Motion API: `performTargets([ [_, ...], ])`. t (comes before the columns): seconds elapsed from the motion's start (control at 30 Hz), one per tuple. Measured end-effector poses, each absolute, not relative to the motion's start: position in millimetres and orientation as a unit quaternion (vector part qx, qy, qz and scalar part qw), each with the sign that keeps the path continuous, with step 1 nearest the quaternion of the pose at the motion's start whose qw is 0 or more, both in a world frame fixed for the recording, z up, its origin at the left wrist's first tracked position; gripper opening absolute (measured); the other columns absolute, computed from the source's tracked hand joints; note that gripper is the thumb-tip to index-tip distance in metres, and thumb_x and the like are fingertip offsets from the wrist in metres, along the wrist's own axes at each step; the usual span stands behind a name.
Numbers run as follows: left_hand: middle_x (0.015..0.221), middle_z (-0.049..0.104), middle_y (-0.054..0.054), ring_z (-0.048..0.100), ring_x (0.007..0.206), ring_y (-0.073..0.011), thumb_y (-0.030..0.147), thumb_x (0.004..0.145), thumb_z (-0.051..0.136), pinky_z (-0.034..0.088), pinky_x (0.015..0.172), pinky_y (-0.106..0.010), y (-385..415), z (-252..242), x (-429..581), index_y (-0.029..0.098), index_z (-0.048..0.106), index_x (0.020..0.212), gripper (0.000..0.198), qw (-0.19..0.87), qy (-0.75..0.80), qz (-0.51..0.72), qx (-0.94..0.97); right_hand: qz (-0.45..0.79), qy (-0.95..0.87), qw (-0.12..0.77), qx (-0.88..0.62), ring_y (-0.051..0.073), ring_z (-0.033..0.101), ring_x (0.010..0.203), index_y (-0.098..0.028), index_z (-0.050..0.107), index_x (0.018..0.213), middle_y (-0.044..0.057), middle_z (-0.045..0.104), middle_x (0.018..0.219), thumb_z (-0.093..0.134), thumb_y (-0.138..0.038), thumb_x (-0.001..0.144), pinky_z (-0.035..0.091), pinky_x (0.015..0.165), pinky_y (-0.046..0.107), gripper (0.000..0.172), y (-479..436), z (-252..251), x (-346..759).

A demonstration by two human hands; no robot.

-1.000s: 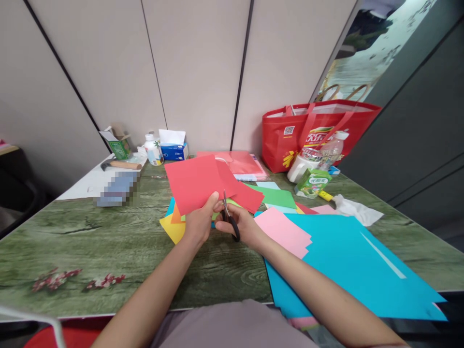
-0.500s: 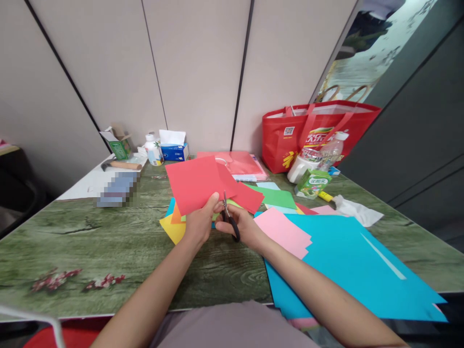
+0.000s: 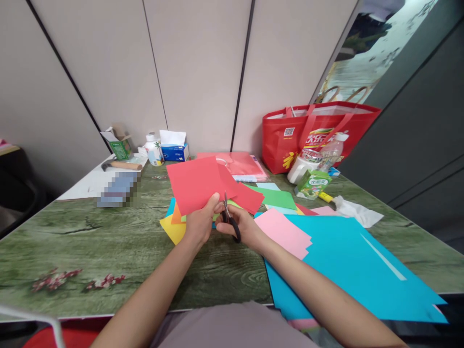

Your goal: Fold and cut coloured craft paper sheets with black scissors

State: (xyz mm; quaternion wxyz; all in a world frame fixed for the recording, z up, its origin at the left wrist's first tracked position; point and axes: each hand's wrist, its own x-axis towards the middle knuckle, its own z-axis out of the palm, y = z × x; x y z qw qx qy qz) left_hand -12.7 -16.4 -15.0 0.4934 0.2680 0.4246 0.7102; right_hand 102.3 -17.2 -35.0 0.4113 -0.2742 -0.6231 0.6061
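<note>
My left hand (image 3: 203,217) pinches a red sheet of paper (image 3: 194,186) by its lower edge, thumb on top. In my right hand (image 3: 244,224) is a pair of scissors (image 3: 232,224) with black handles, fingers wrapped round the loops. The blades point away from me and meet the red paper close to my left thumb. A second red piece (image 3: 248,195) reaches out to the right, beyond the blades; how it joins the sheet is hard to make out. Below my hands lie coloured sheets, among them a yellow one (image 3: 173,229), partly hidden.
Large blue sheets (image 3: 348,261) with pink paper (image 3: 282,232) on them cover the right side. Behind stand a red bag (image 3: 279,145), a green carton (image 3: 313,184) and a bottle (image 3: 335,150). A hammer (image 3: 123,165), tissue box (image 3: 175,152) and white bottle (image 3: 154,152) are at the back left.
Almost nothing differs. My hands, the scissors and the red paper keep nearly the same place, with only a tiny shift to the right.
</note>
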Motion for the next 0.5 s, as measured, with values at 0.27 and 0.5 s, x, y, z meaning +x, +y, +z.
performTargets([
  [0.27, 0.074, 0.069, -0.006, 0.064, 0.076, -0.0209, 0.03, 0.052, 0.078, 0.05, 0.073, -0.034, -15.1, -19.2, -14.1, 0.013, 0.066, 0.079, 0.034, 0.494, 0.432, 0.704, 0.274, 0.59, -0.637, 0.41, -0.279, 0.011, 0.047, 0.061, -0.018, 0.052, 0.09, -0.003, 0.052, 0.069, 0.077, -0.047, 0.057, 0.037, 0.059, 0.026, 0.05, -17.1, -34.3, 102.1],
  [0.5, 0.072, 0.068, -0.004, 0.064, 0.075, -0.0198, 0.028, 0.053, 0.078, 0.049, 0.075, -0.034, -16.3, -16.5, -13.1, 0.014, 0.064, 0.075, 0.029, 0.501, 0.42, 0.704, 0.278, 0.588, -0.635, 0.413, -0.283, 0.01, 0.045, 0.059, -0.017, 0.053, 0.09, -0.003, 0.05, 0.068, 0.077, -0.046, 0.058, 0.035, 0.057, 0.025, 0.05, -17.1, -34.5, 101.8],
])
